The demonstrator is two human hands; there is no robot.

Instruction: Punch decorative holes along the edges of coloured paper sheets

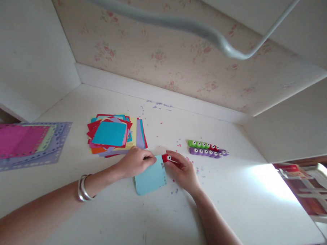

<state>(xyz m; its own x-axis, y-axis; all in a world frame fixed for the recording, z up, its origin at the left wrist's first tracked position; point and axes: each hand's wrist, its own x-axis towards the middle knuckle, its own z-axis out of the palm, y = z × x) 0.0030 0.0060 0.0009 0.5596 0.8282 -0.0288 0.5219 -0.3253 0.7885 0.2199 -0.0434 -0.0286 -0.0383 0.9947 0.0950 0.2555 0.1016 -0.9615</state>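
A light blue paper square (150, 179) with small punched holes along its right edge is pinched at its upper corner by my left hand (137, 161). My right hand (183, 171) is closed around a small red craft punch (166, 158) with a white round button on top. The punch sits at the paper's upper right corner, against its edge. Fingers hide part of the punch. Right of my hands, several small punches (207, 149) in green, red and purple stand in two rows.
A pile of coloured paper squares (110, 133) lies left of centre. Farther left are pink and purple sheets (19, 141) with punched edges. Tiny paper bits (161, 105) are scattered on the white desk (107, 221). A pale curved bar (162, 20) crosses above, before the flowered wall.
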